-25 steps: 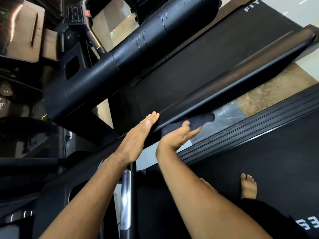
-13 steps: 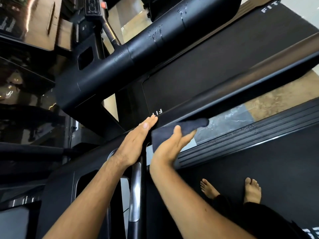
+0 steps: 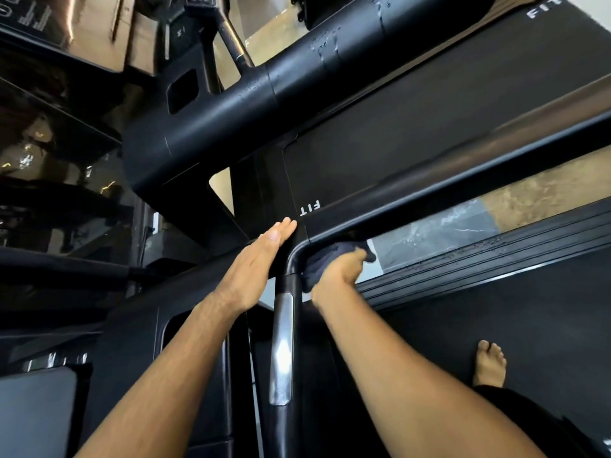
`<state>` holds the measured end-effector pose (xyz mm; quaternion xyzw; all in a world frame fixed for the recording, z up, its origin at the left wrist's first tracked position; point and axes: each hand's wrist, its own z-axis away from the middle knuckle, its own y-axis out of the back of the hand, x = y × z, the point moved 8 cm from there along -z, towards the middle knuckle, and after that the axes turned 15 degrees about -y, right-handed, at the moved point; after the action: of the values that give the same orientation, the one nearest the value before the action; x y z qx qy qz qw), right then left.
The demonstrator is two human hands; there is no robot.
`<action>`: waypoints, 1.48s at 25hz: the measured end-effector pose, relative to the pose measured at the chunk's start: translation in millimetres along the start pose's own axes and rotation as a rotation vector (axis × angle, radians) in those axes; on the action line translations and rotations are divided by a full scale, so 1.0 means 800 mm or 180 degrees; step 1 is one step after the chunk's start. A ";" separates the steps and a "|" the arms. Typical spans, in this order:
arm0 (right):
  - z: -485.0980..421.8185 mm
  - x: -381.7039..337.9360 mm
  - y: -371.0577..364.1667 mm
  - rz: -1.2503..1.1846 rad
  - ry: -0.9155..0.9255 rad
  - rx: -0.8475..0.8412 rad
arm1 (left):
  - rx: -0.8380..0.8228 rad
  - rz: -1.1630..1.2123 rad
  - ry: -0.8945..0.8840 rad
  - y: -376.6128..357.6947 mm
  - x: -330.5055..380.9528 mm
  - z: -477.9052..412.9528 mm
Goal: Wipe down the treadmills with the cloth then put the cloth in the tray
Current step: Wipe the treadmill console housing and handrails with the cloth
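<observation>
Gripping the dark cloth, the right hand presses it against the inner bend of the treadmill rail; the left hand, fingers straight and together, rests flat on the bend's outer side

The dark blue cloth looks soft and matt. The curved black handrail has a smooth satin sheen, and a bright polished metal strip is set into it. The black ribbed plastic side rail is dull, the black treadmill belt finely textured, and the tan stone floor glossy.
</observation>
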<state>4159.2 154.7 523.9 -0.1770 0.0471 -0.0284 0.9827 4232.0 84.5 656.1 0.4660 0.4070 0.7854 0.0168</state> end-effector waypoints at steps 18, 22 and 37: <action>-0.016 0.006 0.013 -0.0935 -0.1922 -0.0630 | -0.0115 -0.0468 -0.0312 -0.044 0.044 -0.038; -0.029 0.032 0.003 -0.1095 -0.1523 -0.0711 | -0.0206 -0.0495 -0.0544 -0.057 0.057 -0.047; -0.030 -0.077 0.033 -0.0911 0.1083 0.0020 | -0.0356 -0.0668 -0.0750 -0.089 0.082 -0.079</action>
<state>4096.4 175.7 497.7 -0.1715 0.1865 -0.1972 0.9471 4122.4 119.8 641.8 0.5082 0.4042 0.7407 0.1723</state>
